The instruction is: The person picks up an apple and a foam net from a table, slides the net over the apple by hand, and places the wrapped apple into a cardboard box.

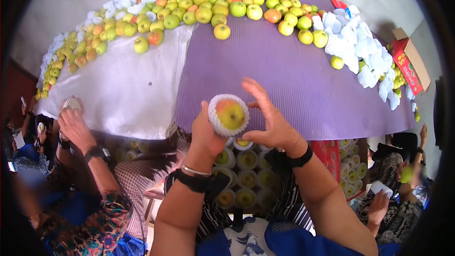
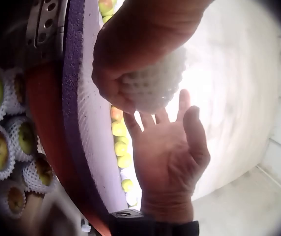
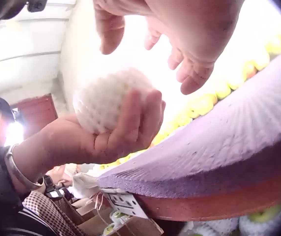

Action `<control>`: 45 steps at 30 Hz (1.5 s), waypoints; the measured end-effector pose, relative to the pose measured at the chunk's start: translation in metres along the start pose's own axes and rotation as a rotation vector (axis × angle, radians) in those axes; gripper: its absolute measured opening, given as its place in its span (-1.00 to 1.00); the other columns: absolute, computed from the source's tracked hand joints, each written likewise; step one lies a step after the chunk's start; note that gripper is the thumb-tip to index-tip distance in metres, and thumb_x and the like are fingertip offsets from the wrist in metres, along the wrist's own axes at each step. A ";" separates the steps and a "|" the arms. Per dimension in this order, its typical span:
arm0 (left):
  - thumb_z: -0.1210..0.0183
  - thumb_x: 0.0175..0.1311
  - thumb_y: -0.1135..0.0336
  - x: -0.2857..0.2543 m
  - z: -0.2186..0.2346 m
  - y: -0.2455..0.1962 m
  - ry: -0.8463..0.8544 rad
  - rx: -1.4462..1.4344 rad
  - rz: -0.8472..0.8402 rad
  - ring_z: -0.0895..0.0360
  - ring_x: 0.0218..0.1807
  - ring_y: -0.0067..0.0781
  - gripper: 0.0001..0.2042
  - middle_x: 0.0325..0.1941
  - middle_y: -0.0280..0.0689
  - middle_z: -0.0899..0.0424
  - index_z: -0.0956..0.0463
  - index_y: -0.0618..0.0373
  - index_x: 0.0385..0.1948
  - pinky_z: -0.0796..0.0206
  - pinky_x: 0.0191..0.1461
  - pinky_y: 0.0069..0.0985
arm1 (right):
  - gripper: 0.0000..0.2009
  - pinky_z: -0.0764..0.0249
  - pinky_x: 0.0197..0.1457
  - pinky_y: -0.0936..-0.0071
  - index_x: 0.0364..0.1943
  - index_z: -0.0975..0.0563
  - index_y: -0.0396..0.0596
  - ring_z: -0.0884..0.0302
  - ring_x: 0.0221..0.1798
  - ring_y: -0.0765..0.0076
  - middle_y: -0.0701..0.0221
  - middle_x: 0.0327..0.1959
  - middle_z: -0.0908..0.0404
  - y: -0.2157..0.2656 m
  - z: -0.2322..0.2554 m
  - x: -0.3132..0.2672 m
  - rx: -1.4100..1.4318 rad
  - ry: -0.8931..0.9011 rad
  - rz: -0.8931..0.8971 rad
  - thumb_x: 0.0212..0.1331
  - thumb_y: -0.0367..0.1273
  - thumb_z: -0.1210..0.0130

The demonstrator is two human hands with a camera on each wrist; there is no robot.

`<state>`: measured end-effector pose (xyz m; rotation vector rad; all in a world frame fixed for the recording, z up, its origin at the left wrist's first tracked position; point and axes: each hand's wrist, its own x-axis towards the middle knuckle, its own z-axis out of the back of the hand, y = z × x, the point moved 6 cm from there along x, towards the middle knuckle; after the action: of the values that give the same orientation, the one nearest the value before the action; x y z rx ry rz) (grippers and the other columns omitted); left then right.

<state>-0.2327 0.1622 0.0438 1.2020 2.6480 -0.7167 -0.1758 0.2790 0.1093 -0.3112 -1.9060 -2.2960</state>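
The fingers [image 3: 140, 120] of the left hand [image 1: 206, 135] curl round an apple [image 1: 230, 114] already dressed in a white foam net [image 1: 215, 122], holding it from below and the side so its bare top faces up; the right hand [image 1: 270, 121] hangs just beside it, fingers spread and straight, gripping nothing, fingertips near the net's rim. The apple sits in the air over the near edge of the tabletop [image 1: 294, 80], above a box of netted apples [image 1: 246, 175] below that edge.

I'd judge the fruit firm and moderately weighty, smooth-skinned and easy to bruise; the net is soft, springy and grippy, so the safest hold is round the netted belly, cupped, not pinched at the bare crown.

Farther out, the purple mat covers the right part of the tabletop, a white sheet [image 1: 128, 90] the left; loose apples [image 1: 204, 7] heap along the far edge, spare foam nets [image 1: 365, 52] pile toward the right corner; a neighbour's hand [image 1: 73, 125] works at the left edge.
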 end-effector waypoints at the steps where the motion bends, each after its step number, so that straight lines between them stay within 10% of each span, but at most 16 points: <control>1: 0.41 0.40 0.05 0.001 0.000 0.003 -0.009 0.076 0.031 -0.36 0.14 -0.18 -0.54 0.10 -0.13 -0.39 -0.24 0.23 0.07 -0.20 0.22 -0.20 | -0.16 -0.09 0.30 0.27 0.26 -0.11 -0.03 0.06 0.37 0.05 0.09 0.31 0.03 0.007 -0.006 0.001 -0.227 0.052 0.066 -0.25 -0.39 -0.27; 5: 0.48 0.40 -0.01 -0.008 0.001 0.013 0.008 0.274 0.120 -0.35 0.15 -0.17 -0.47 0.13 -0.10 -0.34 -0.15 0.27 0.14 -0.20 0.22 -0.18 | -0.07 -0.05 0.33 0.21 0.27 -0.11 0.01 0.08 0.35 -0.16 -0.02 0.31 0.07 0.010 -0.024 0.001 -0.475 0.189 0.131 -0.39 -0.43 -0.32; 11: 0.47 0.37 -0.13 -0.021 -0.003 0.011 0.288 0.445 0.323 -0.42 0.06 -0.27 -0.39 -0.02 -0.14 -0.47 -0.28 0.29 0.05 -0.28 0.11 -0.25 | -0.30 -0.19 0.25 0.36 0.05 -0.35 -0.04 -0.31 0.13 0.12 0.24 0.03 -0.37 0.019 -0.017 -0.023 -0.305 0.050 -0.036 -0.41 -0.50 -0.30; 16: 0.43 0.38 -0.07 -0.027 0.007 -0.029 0.125 0.688 -0.051 -0.46 -0.03 -0.20 -0.45 -0.08 -0.09 -0.51 -0.36 0.27 -0.09 -0.31 0.01 -0.29 | -0.34 -0.20 0.23 0.45 0.01 -0.38 0.00 -0.33 0.12 0.26 0.32 0.00 -0.40 0.028 -0.020 -0.070 -0.255 0.148 -0.281 -0.40 -0.49 -0.29; 20: 0.38 0.38 -0.05 -0.034 0.013 -0.040 0.111 0.634 -0.067 -0.47 -0.05 -0.20 -0.48 -0.11 -0.08 -0.52 -0.38 0.26 -0.12 -0.33 -0.01 -0.31 | -0.35 -0.26 0.16 0.43 0.02 -0.37 -0.06 -0.37 0.09 0.23 0.27 -0.02 -0.42 -0.036 -0.031 -0.115 -0.377 0.222 -0.384 -0.36 -0.41 -0.30; 25: 0.32 0.38 -0.02 -0.040 0.019 -0.048 0.113 0.530 -0.112 -0.51 -0.11 -0.22 -0.53 -0.17 -0.10 -0.55 -0.39 0.25 -0.15 -0.35 -0.05 -0.34 | -0.32 -0.34 0.10 0.37 0.00 -0.38 -0.14 -0.45 -0.01 0.12 0.13 -0.10 -0.49 -0.134 0.001 -0.149 -0.576 -0.218 -0.898 -0.37 -0.25 -0.35; 37: 0.25 0.35 0.04 -0.038 0.016 -0.050 0.144 0.576 -0.175 -0.52 -0.13 -0.25 -0.58 -0.18 -0.12 -0.56 -0.40 0.26 -0.15 -0.35 -0.07 -0.38 | -0.31 -0.23 0.15 0.18 0.00 -0.31 -0.22 -0.30 0.01 -0.10 0.01 -0.03 -0.35 -0.202 -0.006 -0.131 -0.976 -0.455 -0.431 -0.33 -0.22 -0.24; 45: 0.16 0.33 0.10 -0.037 0.009 -0.044 0.160 0.656 -0.169 -0.53 -0.15 -0.30 -0.65 -0.19 -0.15 -0.57 -0.42 0.22 -0.16 -0.36 -0.08 -0.41 | -0.28 -0.18 0.18 0.14 0.05 -0.24 -0.28 -0.26 0.03 -0.17 -0.06 -0.04 -0.33 -0.187 -0.018 -0.127 -1.126 -0.512 -0.455 -0.30 -0.25 -0.22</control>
<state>-0.2407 0.1084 0.0635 1.2025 2.7515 -1.6787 -0.0988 0.2935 -0.1034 -0.6599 -0.5562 -3.6723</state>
